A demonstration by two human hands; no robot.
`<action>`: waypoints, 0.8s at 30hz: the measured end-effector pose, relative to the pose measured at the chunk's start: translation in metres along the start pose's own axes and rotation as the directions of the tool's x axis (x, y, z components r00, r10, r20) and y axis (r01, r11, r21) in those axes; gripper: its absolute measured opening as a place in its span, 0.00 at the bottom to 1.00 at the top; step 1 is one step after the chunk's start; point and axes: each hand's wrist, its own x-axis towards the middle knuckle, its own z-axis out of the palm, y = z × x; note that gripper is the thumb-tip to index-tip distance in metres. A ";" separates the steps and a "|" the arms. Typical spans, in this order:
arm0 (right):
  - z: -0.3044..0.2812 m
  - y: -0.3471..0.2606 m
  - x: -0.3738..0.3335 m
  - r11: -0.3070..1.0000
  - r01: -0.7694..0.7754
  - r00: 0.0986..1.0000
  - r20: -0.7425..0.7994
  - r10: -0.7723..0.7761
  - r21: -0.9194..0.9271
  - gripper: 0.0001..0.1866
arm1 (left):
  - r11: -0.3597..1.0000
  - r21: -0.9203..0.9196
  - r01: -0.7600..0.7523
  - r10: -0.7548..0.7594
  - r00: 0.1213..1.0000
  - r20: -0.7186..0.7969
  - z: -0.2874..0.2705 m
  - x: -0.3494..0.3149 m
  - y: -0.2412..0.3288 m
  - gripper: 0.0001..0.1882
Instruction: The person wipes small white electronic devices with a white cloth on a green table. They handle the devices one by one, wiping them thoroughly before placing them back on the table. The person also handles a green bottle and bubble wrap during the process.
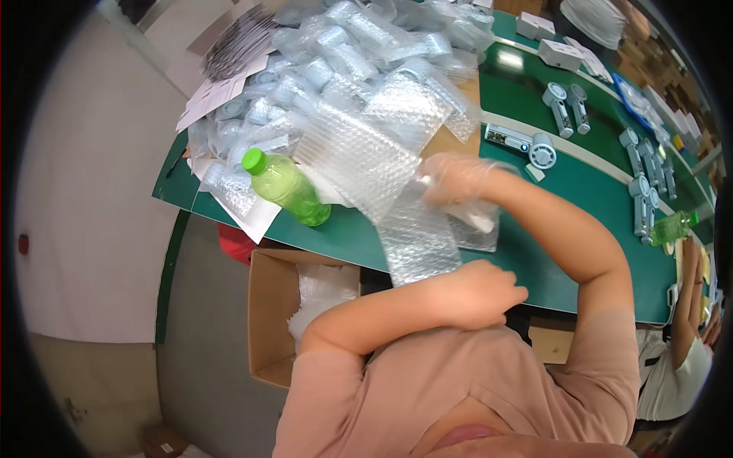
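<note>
My right hand is blurred over the green table, its fingers closed at the edge of a clear bubble wrap bag. Thin clear plastic shows around its wrist, and something whitish is partly visible below it. Another strip of bubble wrap hangs toward the table's front edge and passes behind my left forearm. Close to my body, my left hand is curled shut; whatever its fingers hold is hidden. A grey-blue handheld fan lies just beyond my right hand.
Many bubble-wrapped items are heaped at the far left. A green bottle leans before them, near papers. Below the edge stands a cardboard box holding wrap. More fans lie rightward, where another person's arms show.
</note>
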 end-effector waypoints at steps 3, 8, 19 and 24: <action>-0.030 0.000 0.002 0.991 -0.023 0.994 0.099 0.036 -0.130 0.34 | 0.995 -0.092 0.047 -0.089 0.847 -0.525 -0.032 -0.061 -0.003 0.26; -0.048 0.019 -0.011 0.966 -0.026 0.987 0.145 0.065 -0.258 0.36 | 0.704 -0.048 0.708 -0.468 0.413 -0.781 -0.008 -0.091 -0.089 0.42; -0.143 -0.023 -0.028 0.937 -0.195 0.915 -0.397 0.068 -0.289 0.34 | 0.684 -0.132 0.717 -0.524 0.358 -0.773 0.014 -0.094 -0.117 0.40; -0.138 -0.095 0.058 0.969 -0.022 0.948 -0.312 -0.057 -0.244 0.32 | 0.734 -0.137 0.665 -0.405 0.266 -0.875 0.028 -0.097 -0.130 0.31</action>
